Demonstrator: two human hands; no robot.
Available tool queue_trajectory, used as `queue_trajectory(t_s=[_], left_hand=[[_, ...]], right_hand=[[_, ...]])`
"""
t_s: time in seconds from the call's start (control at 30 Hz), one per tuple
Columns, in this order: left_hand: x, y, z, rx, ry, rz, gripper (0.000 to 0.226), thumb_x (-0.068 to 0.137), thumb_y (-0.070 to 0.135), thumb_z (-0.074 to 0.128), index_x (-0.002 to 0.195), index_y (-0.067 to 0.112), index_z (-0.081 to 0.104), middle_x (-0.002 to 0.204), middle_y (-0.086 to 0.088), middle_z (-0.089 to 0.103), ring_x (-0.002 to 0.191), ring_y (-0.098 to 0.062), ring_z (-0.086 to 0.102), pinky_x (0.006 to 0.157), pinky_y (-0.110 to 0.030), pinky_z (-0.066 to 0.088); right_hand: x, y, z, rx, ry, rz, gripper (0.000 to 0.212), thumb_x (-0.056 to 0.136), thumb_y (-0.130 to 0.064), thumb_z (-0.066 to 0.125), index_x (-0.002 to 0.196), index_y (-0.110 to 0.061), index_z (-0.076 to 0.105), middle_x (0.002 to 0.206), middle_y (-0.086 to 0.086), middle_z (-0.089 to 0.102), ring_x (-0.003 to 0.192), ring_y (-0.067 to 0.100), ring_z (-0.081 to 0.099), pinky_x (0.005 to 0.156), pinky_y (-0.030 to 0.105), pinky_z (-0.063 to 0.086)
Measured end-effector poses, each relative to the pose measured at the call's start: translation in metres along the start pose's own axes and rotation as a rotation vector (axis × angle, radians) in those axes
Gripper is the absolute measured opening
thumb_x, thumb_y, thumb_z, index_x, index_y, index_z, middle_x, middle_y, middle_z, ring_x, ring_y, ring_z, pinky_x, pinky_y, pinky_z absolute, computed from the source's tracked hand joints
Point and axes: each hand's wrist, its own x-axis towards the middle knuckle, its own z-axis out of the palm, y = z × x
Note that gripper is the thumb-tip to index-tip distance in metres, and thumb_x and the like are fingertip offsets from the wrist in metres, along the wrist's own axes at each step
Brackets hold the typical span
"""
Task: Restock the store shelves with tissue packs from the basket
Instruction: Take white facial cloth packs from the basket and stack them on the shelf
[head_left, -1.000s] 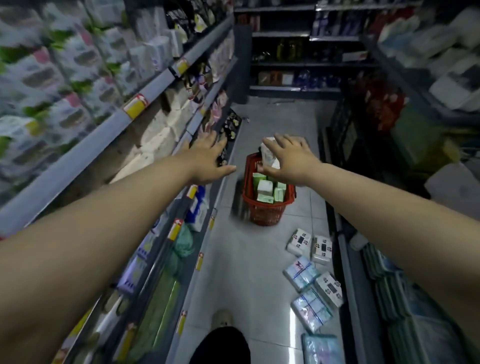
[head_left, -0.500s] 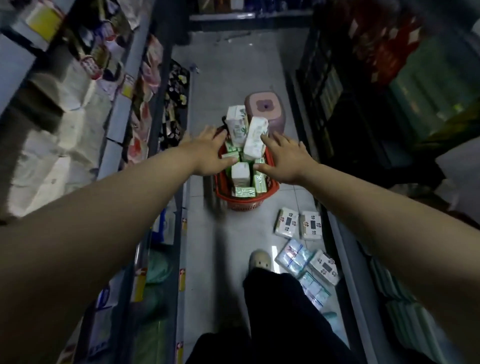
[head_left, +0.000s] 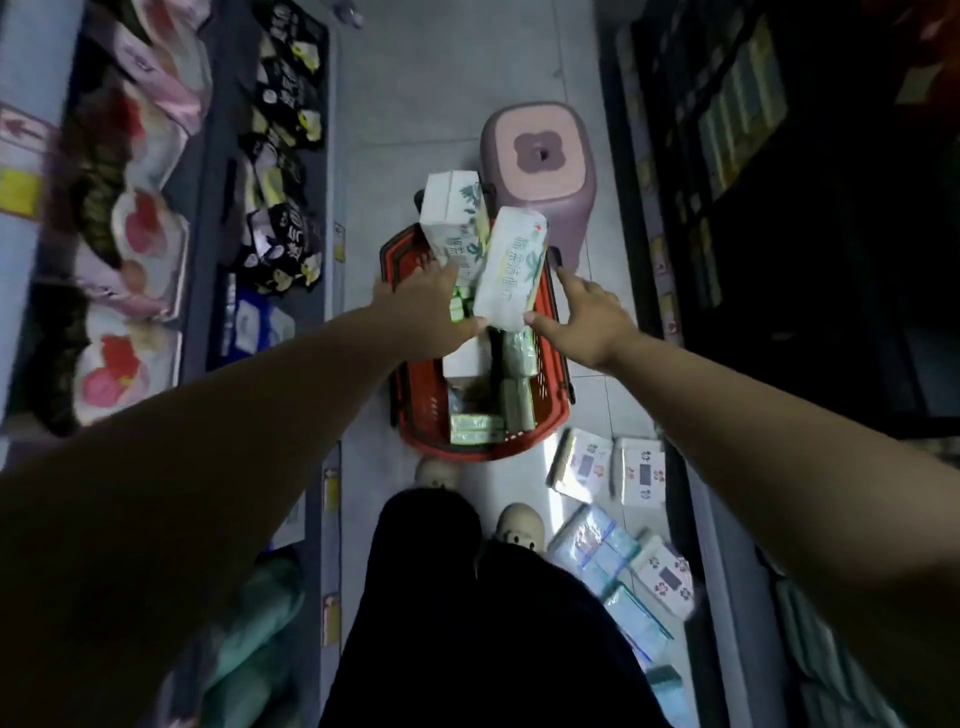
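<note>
Over the red basket (head_left: 415, 395), the person's left hand (head_left: 426, 306) and right hand (head_left: 587, 322), fingers spread wide, are closing on a tall tissue pack (head_left: 511, 270). Next, they need to squeeze and lift.

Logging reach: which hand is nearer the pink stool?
Right. The right hand reaches just below the pink stool, fingertip almost at its base; the left hand sits farther left, across the basket.
</note>
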Motion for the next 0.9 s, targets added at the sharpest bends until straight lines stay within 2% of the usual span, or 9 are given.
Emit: queue_trajectory(t_s=[0.1, 0.2, 0.3, 0.4, 0.5, 0.6, 0.67, 0.77, 0.9], left_hand=[[0.081, -0.016, 0.028, -0.148, 0.006, -0.006, 0.089, 0.089, 0.054, 0.055, 0.156, 0.013, 0.012, 0.159, -0.012, 0.024, 0.145, -0.032, 0.026, 0.115, -0.052, 0.027], [0.156, -0.028, 0.061, -0.250, -0.017, -0.021, 0.085, 0.092, 0.046, 0.058, 0.154, 0.005, 0.016, 0.159, -0.014, 0.024, 0.146, -0.031, 0.025, 0.117, -0.046, 0.025], [0.218, -0.036, 0.099, -0.422, -0.025, -0.087, 0.093, 0.080, 0.060, 0.054, 0.148, 0.001, 0.030, 0.150, -0.017, 0.039, 0.137, -0.032, 0.039, 0.114, -0.042, 0.031], [0.266, -0.041, 0.133, -0.610, -0.021, -0.212, 0.068, 0.093, 0.041, 0.058, 0.142, -0.002, 0.038, 0.144, -0.016, 0.045, 0.132, -0.030, 0.045, 0.108, -0.031, 0.033], [0.300, -0.051, 0.161, -0.845, 0.002, -0.252, 0.063, 0.087, 0.042, 0.066, 0.136, 0.006, 0.052, 0.134, -0.007, 0.056, 0.122, -0.025, 0.056, 0.102, -0.028, 0.044], [0.312, -0.062, 0.172, -1.137, -0.004, -0.184, 0.047, 0.092, 0.028, 0.067, 0.133, 0.010, 0.057, 0.125, -0.003, 0.064, 0.109, -0.017, 0.064, 0.085, -0.024, 0.056], [0.316, -0.067, 0.177, -1.287, -0.096, -0.134, 0.054, 0.088, 0.032, 0.071, 0.137, 0.016, 0.055, 0.129, -0.002, 0.064, 0.112, -0.016, 0.065, 0.092, -0.033, 0.055], [0.313, -0.057, 0.173, -1.417, -0.208, -0.123, 0.074, 0.072, 0.043, 0.080, 0.136, 0.017, 0.055, 0.130, -0.004, 0.064, 0.114, -0.020, 0.065, 0.094, -0.039, 0.054], [0.298, -0.037, 0.159, -1.409, -0.077, -0.344, 0.126, 0.027, 0.058, 0.094, 0.133, 0.009, 0.047, 0.122, -0.009, 0.065, 0.097, -0.025, 0.071, 0.077, -0.046, 0.060]], right_hand=[[0.055, 0.019, 0.026, 0.116, -0.023, 0.057, 0.079, 0.094, -0.051, 0.054, 0.156, -0.023, 0.014, 0.152, 0.017, 0.033, 0.140, 0.039, 0.026, 0.113, 0.049, 0.025], [0.117, 0.039, 0.057, 0.236, -0.027, 0.132, 0.079, 0.093, -0.050, 0.056, 0.155, -0.020, 0.018, 0.150, 0.017, 0.036, 0.139, 0.038, 0.029, 0.112, 0.047, 0.028], [0.177, 0.059, 0.091, 0.451, 0.003, 0.210, 0.077, 0.085, -0.057, 0.058, 0.146, -0.016, 0.034, 0.139, 0.012, 0.051, 0.127, 0.032, 0.047, 0.106, 0.045, 0.041], [0.231, 0.071, 0.126, 0.719, 0.063, 0.318, 0.055, 0.093, -0.040, 0.060, 0.136, -0.009, 0.044, 0.124, 0.000, 0.060, 0.109, 0.017, 0.059, 0.088, 0.029, 0.048], [0.268, 0.073, 0.156, 0.994, 0.126, 0.395, 0.034, 0.094, -0.034, 0.062, 0.118, -0.011, 0.058, 0.110, 0.001, 0.070, 0.093, 0.014, 0.068, 0.075, 0.020, 0.054], [0.287, 0.075, 0.175, 1.174, 0.160, 0.398, 0.043, 0.085, -0.041, 0.069, 0.122, -0.020, 0.062, 0.115, 0.001, 0.071, 0.099, 0.017, 0.070, 0.086, 0.030, 0.056], [0.289, 0.075, 0.175, 1.291, 0.127, 0.390, 0.036, 0.088, -0.036, 0.068, 0.122, -0.023, 0.061, 0.116, 0.002, 0.071, 0.100, 0.019, 0.071, 0.089, 0.037, 0.057], [0.283, 0.076, 0.160, 1.371, 0.116, 0.454, 0.044, 0.093, -0.037, 0.064, 0.131, -0.016, 0.054, 0.115, 0.007, 0.071, 0.097, 0.023, 0.072, 0.083, 0.038, 0.059], [0.261, 0.082, 0.135, 1.423, 0.072, 0.457, 0.059, 0.084, -0.051, 0.064, 0.132, -0.017, 0.055, 0.115, 0.006, 0.072, 0.101, 0.026, 0.071, 0.091, 0.048, 0.055]])
